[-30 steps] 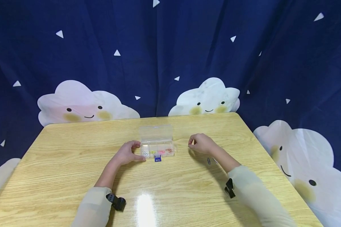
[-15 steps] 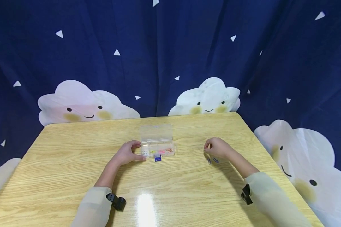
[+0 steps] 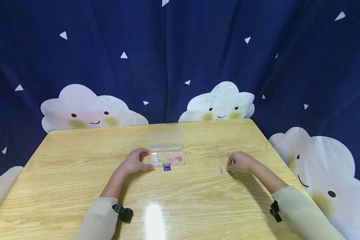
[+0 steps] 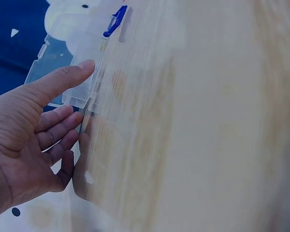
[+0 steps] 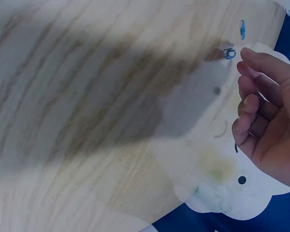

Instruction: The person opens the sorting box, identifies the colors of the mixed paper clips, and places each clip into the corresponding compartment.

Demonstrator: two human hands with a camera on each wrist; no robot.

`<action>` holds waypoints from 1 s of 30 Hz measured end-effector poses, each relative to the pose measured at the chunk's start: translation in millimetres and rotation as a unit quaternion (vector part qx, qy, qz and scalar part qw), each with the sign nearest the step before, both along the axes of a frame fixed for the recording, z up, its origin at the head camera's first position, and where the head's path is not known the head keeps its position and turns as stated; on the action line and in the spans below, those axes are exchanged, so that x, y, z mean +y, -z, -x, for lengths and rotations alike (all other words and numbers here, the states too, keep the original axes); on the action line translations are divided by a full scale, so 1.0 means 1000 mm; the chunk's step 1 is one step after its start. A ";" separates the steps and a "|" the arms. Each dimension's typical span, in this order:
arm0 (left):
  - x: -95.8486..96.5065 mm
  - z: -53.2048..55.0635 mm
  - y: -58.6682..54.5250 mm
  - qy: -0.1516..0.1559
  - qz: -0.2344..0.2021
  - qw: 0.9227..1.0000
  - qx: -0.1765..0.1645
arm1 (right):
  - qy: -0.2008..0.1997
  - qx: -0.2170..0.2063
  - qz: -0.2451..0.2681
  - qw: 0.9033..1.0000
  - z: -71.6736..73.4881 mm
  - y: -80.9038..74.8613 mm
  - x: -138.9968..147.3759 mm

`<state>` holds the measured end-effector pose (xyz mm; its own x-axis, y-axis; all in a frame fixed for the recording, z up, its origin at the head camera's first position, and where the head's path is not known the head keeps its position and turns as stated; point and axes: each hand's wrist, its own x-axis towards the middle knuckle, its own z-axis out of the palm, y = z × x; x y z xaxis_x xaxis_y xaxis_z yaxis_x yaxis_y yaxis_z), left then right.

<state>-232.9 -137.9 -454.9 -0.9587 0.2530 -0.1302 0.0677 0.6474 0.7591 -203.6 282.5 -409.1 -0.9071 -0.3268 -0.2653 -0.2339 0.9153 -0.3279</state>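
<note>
My left hand (image 3: 133,162) holds the left end of a clear plastic compartment box (image 3: 169,155), thumb at its front edge and fingers at its far left side. The box's lid (image 4: 53,60) is raised and its blue latch (image 3: 167,167) hangs in front. Small white, yellow, pink and red paper clips (image 3: 178,159) lie in its compartments. To the right, my right hand (image 3: 240,162) reaches down with bent fingers, thumb and index fingertips beside a blue paper clip (image 5: 229,53) on the table. Another blue paper clip (image 3: 221,170) lies just left of it.
The wooden table (image 3: 180,203) extends around both hands, with its far edge beyond the box. A dark blue curtain (image 3: 168,60) printed with clouds and white triangles hangs behind and beside it.
My right hand has moved right and toward me, from beside the box to the blue paper clips. The left hand has stayed at the box.
</note>
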 end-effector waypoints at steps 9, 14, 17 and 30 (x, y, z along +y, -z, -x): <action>0.001 0.001 0.001 -0.002 0.002 1.000 -0.001 | -0.008 0.002 -0.001 1.000 -0.004 0.005 0.003; 0.000 0.001 0.002 -0.003 0.001 1.000 0.000 | -0.008 0.006 0.008 1.000 -0.004 0.007 0.002; 0.000 0.001 0.001 -0.004 -0.002 1.000 -0.001 | -0.012 0.020 0.003 1.000 -0.002 0.007 0.001; 0.000 0.001 0.001 -0.002 -0.004 1.000 -0.002 | -0.026 0.055 0.011 0.998 0.017 -0.014 -0.040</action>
<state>-233.7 -138.1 -456.3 -0.9592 0.2501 -0.1319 0.0621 0.6413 0.7647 -220.4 242.0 -395.6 -0.9121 -0.3789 -0.1564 -0.3167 0.8936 -0.3180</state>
